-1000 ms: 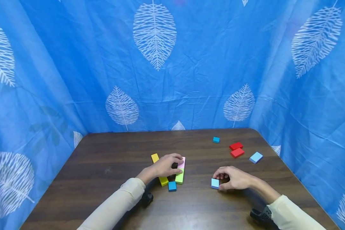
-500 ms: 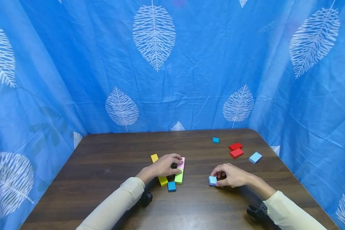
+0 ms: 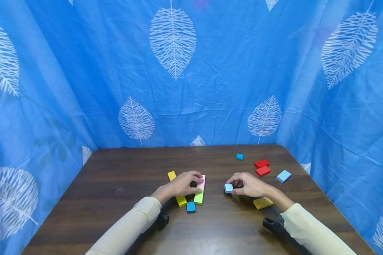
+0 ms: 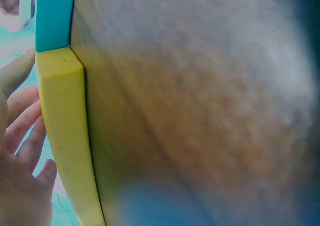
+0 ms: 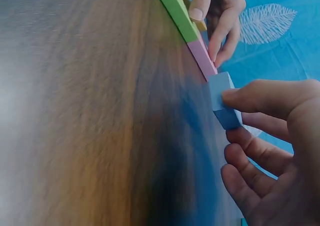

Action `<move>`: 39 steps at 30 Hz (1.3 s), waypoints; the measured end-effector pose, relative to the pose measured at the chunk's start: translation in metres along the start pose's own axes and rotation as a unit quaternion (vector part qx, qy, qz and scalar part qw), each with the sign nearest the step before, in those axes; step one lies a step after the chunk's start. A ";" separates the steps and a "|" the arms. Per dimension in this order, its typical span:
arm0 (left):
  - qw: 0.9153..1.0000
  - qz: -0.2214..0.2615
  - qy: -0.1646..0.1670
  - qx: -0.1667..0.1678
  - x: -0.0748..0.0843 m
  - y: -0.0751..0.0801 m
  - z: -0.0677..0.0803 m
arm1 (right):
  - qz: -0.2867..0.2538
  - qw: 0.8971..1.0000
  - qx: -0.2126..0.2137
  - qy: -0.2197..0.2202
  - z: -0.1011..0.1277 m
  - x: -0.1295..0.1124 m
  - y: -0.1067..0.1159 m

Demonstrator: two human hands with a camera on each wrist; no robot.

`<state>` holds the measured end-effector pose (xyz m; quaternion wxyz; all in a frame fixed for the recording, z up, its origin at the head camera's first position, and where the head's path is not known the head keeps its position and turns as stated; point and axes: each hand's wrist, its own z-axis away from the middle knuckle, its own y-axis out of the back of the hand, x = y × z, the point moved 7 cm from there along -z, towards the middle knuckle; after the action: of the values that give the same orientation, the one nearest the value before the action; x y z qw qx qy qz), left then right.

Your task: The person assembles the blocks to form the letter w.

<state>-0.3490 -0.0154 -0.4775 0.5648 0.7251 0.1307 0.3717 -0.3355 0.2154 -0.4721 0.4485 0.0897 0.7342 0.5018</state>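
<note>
My right hand (image 3: 247, 185) has carried the light blue block (image 3: 228, 188) it pinches toward the bench's middle, uncovering a yellow block (image 3: 263, 203), while my left hand (image 3: 183, 183) still presses the pink-green row (image 3: 200, 191).

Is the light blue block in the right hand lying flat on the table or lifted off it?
Lifted. The right hand pinches the light blue block between thumb and fingers, tilted on edge above the table, near the pink block.

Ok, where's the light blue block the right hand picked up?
Head view: light blue block pinched in the right hand, just right of the pink block.
</note>
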 end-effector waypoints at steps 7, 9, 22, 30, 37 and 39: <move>1.000 0.000 0.000 0.002 -0.001 0.000 -0.001 | 0.006 0.999 0.035 -0.012 -0.024 0.002 -0.002; 1.000 0.002 -0.002 0.004 -0.002 0.000 -0.001 | 0.007 0.999 0.044 -0.017 -0.032 0.003 -0.002; 1.000 0.005 -0.015 -0.010 0.001 0.004 -0.002 | 0.040 0.996 0.074 -0.038 -0.077 0.004 0.000; 1.000 0.011 -0.019 -0.007 -0.001 0.003 -0.004 | 0.039 0.996 0.063 -0.046 -0.095 0.009 -0.007; 1.000 0.017 -0.021 -0.006 -0.002 0.003 -0.005 | 0.028 0.997 0.054 -0.046 -0.099 0.011 -0.015; 1.000 0.017 -0.023 -0.005 -0.002 0.003 -0.005 | 0.025 0.997 0.057 -0.041 -0.098 0.010 -0.015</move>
<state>-0.3546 -0.0136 -0.4750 0.5645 0.7329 0.1035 0.3653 -0.4103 0.1496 -0.4812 0.4603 0.1539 0.7398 0.4660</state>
